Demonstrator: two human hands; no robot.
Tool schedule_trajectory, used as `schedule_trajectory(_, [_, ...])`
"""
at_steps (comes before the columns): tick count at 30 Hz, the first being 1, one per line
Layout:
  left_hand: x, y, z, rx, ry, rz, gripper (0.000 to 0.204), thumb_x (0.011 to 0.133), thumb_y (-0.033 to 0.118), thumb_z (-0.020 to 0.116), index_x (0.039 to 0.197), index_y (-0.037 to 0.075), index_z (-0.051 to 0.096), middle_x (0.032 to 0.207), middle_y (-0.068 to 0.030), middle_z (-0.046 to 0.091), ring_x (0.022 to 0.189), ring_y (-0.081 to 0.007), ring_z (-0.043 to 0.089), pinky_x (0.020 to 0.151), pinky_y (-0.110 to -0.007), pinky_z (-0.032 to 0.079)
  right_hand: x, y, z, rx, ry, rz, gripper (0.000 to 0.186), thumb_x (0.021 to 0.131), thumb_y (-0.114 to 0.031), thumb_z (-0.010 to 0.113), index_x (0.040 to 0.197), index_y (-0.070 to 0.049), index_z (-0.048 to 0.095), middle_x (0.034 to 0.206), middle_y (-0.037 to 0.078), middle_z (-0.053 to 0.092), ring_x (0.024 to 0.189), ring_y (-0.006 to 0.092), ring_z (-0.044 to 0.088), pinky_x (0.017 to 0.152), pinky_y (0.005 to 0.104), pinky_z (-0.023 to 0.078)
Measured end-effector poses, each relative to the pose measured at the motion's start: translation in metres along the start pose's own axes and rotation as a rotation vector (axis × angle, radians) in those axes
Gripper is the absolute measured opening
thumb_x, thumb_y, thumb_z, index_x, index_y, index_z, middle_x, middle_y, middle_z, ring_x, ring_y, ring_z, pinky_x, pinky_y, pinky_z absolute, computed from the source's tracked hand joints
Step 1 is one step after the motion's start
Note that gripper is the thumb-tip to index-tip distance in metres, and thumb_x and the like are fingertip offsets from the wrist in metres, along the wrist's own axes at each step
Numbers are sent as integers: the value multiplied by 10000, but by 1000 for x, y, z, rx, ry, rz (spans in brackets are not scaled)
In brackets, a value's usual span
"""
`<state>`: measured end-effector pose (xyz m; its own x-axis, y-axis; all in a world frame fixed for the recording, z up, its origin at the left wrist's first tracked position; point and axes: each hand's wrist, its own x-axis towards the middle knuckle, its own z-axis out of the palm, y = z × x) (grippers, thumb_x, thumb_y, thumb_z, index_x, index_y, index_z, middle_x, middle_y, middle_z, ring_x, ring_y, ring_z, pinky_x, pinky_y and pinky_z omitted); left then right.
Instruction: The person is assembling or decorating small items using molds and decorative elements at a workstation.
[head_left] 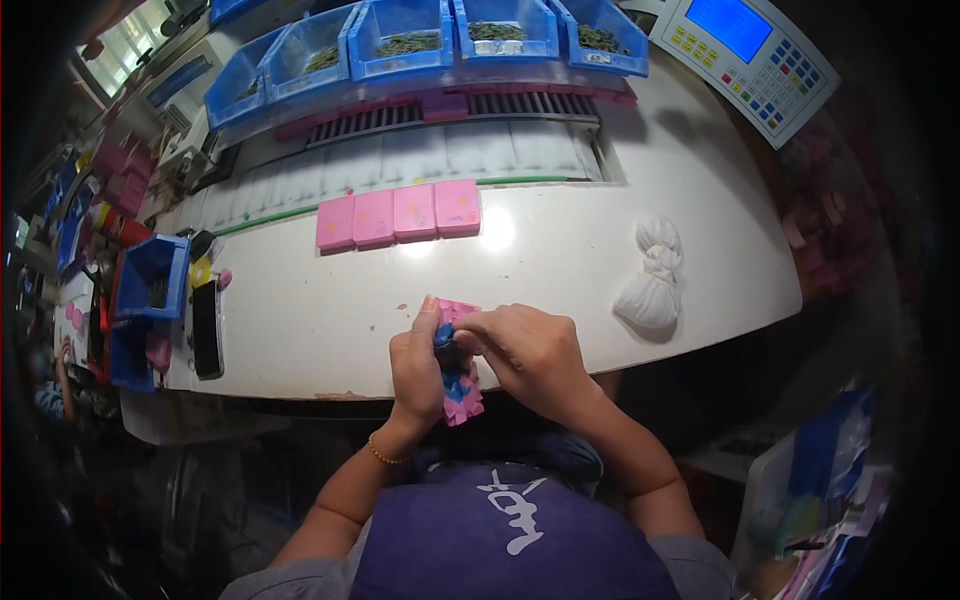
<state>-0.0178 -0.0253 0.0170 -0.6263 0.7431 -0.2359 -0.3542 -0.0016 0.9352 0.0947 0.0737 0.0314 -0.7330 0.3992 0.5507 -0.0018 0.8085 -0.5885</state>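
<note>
A pink-and-blue piece with notched edges (462, 405), which looks like a rubber mould bent open, is held up over the table's near edge. My left hand (416, 365) wraps its left side, thumb pointing up along it. From the right, my right hand (528, 355) presses closed fingers against its upper part near the blue middle. Whether those fingertips pinch something smaller is hidden. Beyond my hands, several flat pink blocks (414, 213) stand side by side in a row. To the right lies a knotted white cloth pouch (655, 280).
Blue bins (400, 45) holding dark small pieces line the back above a slatted metal strip (400, 128). A control panel with a blue screen (745, 60) stands at the back right. At the left are stacked blue bins (152, 285) and a black oblong object (207, 330).
</note>
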Motion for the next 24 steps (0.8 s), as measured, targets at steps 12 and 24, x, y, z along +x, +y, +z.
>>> schedule_trajectory(12, [13,-6,-16,-238,-164,-322,638,1044,505,306,1127,-59,590,821,-132,629,549,-164,593,469,-304,533,2,50,-18,413,149,792,200,937,-158,658,954,28,730,728,81,695,631,118,569,630,262,479])
schedule_trajectory(24, [13,-3,-17,-123,-108,-224,617,1052,490,276,1163,-42,570,893,-141,643,563,-149,603,476,-285,548,-31,115,-97,-821,115,749,488,843,-98,634,1321,-33,569,1304,222,579,1092,370,564,975,426,475])
